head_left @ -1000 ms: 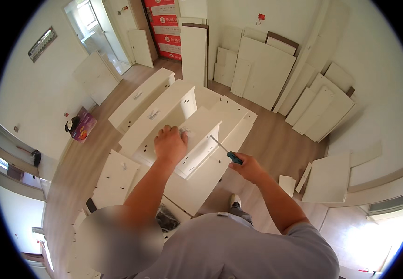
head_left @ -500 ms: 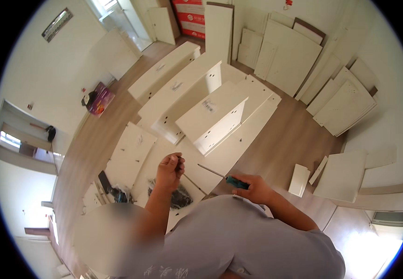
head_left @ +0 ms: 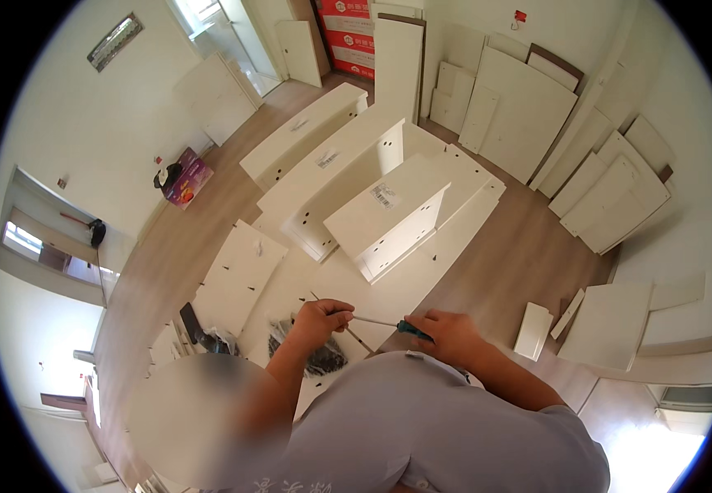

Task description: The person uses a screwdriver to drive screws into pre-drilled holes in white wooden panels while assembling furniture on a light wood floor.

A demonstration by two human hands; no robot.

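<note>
In my closed right hand (head_left: 448,335) is a screwdriver (head_left: 412,329) with a teal handle, its thin metal shaft pointing left. At the shaft's tip is my left hand (head_left: 323,321), fingers pinched together; whatever small thing they hold is hidden. Both hands are in front of my body, above the near end of a large white panel (head_left: 397,287). Below my left hand lies a clear plastic bag of dark small parts (head_left: 323,358). Close ahead, a white board (head_left: 382,205) with a label and dark holes stands assembled on the large panel.
More white cabinet sections (head_left: 311,131) stand farther back. A smaller panel (head_left: 242,264) with upright pegs lies left. Several boards (head_left: 520,107) lean on the far right wall, and a small white piece (head_left: 532,330) is on the wooden floor (head_left: 487,271). A purple box (head_left: 188,185) sits by the left wall.
My left hand has moved right and down to the screwdriver's tip, its fingers closing there. The screwdriver now lies more level. The whole view has shifted slightly.
</note>
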